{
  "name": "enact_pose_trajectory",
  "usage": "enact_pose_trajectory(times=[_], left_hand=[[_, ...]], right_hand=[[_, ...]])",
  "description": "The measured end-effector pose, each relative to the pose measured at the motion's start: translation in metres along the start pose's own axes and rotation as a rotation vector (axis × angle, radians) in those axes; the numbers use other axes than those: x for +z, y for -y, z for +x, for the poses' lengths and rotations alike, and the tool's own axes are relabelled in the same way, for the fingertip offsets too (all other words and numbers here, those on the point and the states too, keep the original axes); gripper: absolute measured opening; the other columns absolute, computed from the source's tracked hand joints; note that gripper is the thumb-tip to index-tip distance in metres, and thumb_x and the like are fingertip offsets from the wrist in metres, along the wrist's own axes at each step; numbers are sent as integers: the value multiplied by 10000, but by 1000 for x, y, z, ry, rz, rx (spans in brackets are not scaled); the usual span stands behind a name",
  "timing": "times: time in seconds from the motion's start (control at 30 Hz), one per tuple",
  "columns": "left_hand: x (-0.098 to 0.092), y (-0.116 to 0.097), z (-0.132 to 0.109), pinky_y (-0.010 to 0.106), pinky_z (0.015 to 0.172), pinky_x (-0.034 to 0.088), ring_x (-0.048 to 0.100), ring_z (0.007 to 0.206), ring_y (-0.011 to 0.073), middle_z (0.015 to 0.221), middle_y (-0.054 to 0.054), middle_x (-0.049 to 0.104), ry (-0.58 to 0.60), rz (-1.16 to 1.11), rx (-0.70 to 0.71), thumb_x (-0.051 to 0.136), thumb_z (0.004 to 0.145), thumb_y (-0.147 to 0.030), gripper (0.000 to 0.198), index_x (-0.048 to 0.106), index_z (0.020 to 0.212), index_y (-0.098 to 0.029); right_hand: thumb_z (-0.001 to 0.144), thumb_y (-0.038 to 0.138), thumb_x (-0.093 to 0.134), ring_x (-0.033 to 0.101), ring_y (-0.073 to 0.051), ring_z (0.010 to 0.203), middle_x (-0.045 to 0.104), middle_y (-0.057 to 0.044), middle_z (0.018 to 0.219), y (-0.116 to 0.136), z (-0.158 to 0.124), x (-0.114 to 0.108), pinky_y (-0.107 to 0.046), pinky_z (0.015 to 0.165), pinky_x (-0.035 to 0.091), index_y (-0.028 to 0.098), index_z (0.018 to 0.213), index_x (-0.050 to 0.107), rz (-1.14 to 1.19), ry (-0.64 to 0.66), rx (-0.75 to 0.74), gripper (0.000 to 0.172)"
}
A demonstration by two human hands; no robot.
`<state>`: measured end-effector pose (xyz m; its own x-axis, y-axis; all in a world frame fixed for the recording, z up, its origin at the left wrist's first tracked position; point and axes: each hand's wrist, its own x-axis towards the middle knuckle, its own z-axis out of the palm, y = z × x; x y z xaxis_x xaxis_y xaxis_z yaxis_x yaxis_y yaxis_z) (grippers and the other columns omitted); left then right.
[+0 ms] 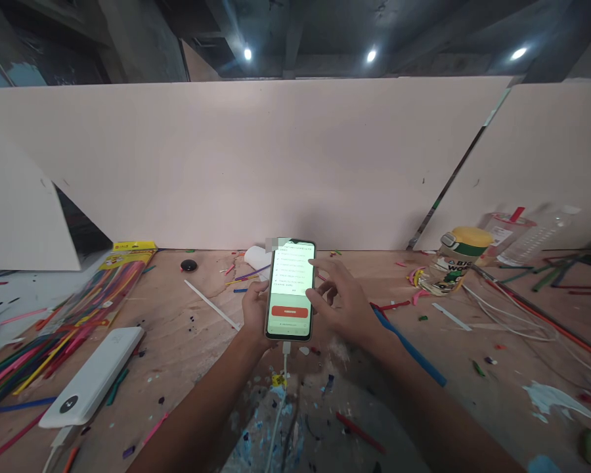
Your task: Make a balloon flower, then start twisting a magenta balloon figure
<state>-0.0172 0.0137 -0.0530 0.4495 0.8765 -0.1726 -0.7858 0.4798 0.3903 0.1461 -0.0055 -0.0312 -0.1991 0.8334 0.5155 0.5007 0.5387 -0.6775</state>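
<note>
Both forearms point(211, 394) reached in from the lower edge over a wooden counter point(177, 368) flecked with scraps and blue paint, and a white cable point(276, 420) ran up between them to the bottom end of a phone point(289, 279). The phone was held up above the middle of the counter, its lit screen towards the camera, with lines of text too small to read above a red button. The left hand point(256, 312) had its grip closed round the phone's left side. The right hand's point(347, 305) grip was spread, forefinger and thumb reaching over the right edge of the screen; whether they touched the glass could not be told.

To the left lay a white power bank point(93, 378) with a cable at its near end, and beyond it a bundle of coloured pipe cleaners point(96, 292). A blue strip point(414, 351) lay near the right forearm. Farther right, a yellow-lidded bottle point(458, 259) stood tilted in view, near a clear plastic bottle point(536, 240). A white panel point(256, 164) rose behind the counter.
</note>
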Motion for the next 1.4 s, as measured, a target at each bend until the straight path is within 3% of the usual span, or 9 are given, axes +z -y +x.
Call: enact_pose_trajectory(times=[0.27,0.57,0.77,0.87,1.03,1.23,1.4], left_hand=[[3,1,-1,449,842,462,656,926,359,1012,150,708,-35,11,19,471,716,-326,558,590,1191,-60],[-7,-1,3,446,848,461,654,936,358,1012,148,709,121,72,21,511,701,-345,537,618,1145,-61],[-7,-2,3,459,855,461,665,894,353,907,150,725,106,80,33,514,691,-355,447,673,990,-64],[-6,-2,2,475,847,463,669,872,358,877,148,726,107,82,21,510,685,-361,435,679,962,-71],[-8,-1,4,468,854,462,658,918,363,893,147,724,29,76,12,510,686,-349,406,674,938,-78],[-12,0,4,442,838,466,662,903,352,912,159,719,70,105,14,501,697,-363,464,659,1000,-49],[-9,1,3,443,829,471,670,868,339,923,150,721,83,102,19,490,703,-357,476,651,1036,-57]], right_hand=[[856,265,545,593,-98,700,497,-67,1233,-2,0,0,-266,591,507,275,1181,522,-5,37,-19,326],[839,245,560,589,-88,681,505,-57,1210,0,-1,-1,-257,577,500,265,1132,555,14,8,-41,294],[828,234,559,587,-82,645,511,-62,1213,1,0,-1,-256,552,481,250,1052,578,21,-9,-64,226],[817,228,558,575,-83,617,550,-53,1160,0,0,0,-253,535,457,244,1023,524,73,-58,-55,209],[776,264,607,565,-109,604,628,-23,964,0,-1,3,-255,538,445,243,987,415,55,-68,94,286],[772,263,601,547,-123,577,578,42,676,1,-2,5,-244,532,425,244,963,409,29,-81,127,272],[774,263,592,540,-123,590,578,34,720,1,-2,4,-238,518,412,252,984,402,48,-60,115,283]])
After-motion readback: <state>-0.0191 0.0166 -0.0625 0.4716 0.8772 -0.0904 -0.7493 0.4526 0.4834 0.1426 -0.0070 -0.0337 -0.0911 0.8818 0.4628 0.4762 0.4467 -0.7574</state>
